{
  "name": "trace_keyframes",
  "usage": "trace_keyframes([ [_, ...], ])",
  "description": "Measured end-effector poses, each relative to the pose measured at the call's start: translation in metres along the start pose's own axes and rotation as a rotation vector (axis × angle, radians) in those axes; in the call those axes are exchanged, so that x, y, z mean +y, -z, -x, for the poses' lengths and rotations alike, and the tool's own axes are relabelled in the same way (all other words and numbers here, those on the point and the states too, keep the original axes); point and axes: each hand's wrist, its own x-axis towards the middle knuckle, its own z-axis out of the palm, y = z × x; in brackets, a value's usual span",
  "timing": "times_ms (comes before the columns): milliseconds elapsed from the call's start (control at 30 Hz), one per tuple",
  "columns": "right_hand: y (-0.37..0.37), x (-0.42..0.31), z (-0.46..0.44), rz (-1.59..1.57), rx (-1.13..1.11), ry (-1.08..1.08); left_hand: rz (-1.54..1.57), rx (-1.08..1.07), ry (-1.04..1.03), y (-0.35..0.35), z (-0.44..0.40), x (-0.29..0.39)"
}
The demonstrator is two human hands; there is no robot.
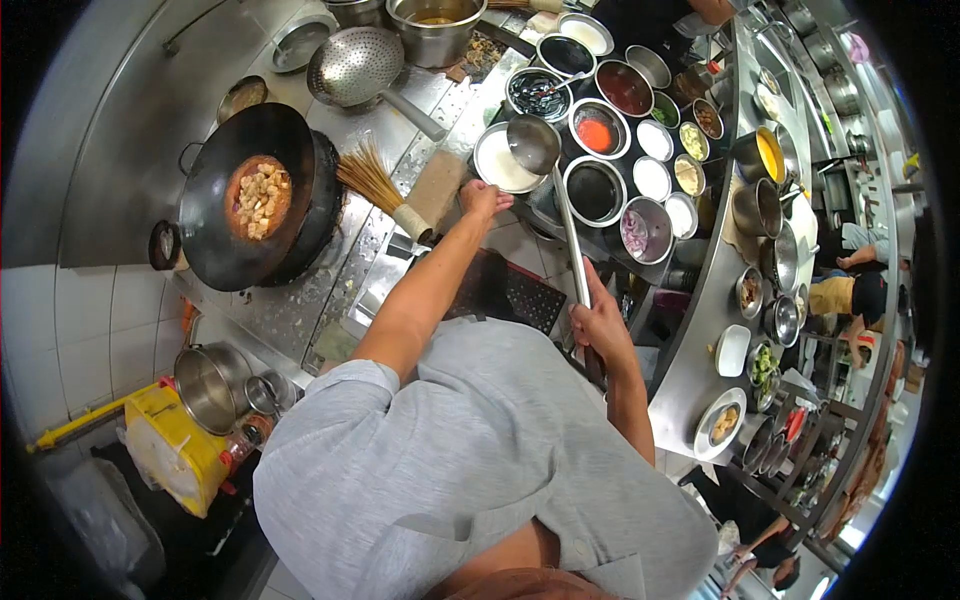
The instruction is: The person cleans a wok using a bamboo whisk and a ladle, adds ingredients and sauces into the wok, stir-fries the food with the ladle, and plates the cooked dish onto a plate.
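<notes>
My right hand [597, 312] is wrapped round the long handle of a ladle [533, 145]. The ladle's round bowl is over a container of white contents [500, 165]. My left hand [485, 200] is at the near edge of that container, its fingers bent together; what they hold, if anything, is too small to tell. To the left, a black wok [215, 170] holds browned chunks [262, 200] in reddish sauce. A bamboo brush [375, 180] lies between the wok and my left hand, beside a brown block [436, 185].
A perforated strainer [355, 68] and a metal pot [437, 30] stand at the back. Seasoning containers [597, 130] crowd the area right of the ladle. Farther right, a steel counter [685, 375] holds bowls and a plate of food [720, 423]. Other people are at the right and top edges.
</notes>
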Motion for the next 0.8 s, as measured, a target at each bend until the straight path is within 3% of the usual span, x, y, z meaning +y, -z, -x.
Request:
trace_keyframes([
  [400, -0.003, 0.004, -0.012, 0.059, 0.0, -0.028, 0.011, -0.006, 0.001, 0.0, 0.001, 0.003],
  [500, 0.0, -0.003, -0.011, -0.039, -0.044, -0.088, 0.008, 0.003, 0.008, 0.0, 0.0, 0.001],
  [667, 0.017, -0.009, -0.01, -0.47, -0.176, -0.202, -0.006, 0.0, 0.002, 0.002, -0.002, 0.002],
  [800, 0.012, -0.011, 0.0, -0.548, -0.121, -0.199, -0.022, -0.098, 0.076, 0.013, -0.001, 0.008],
])
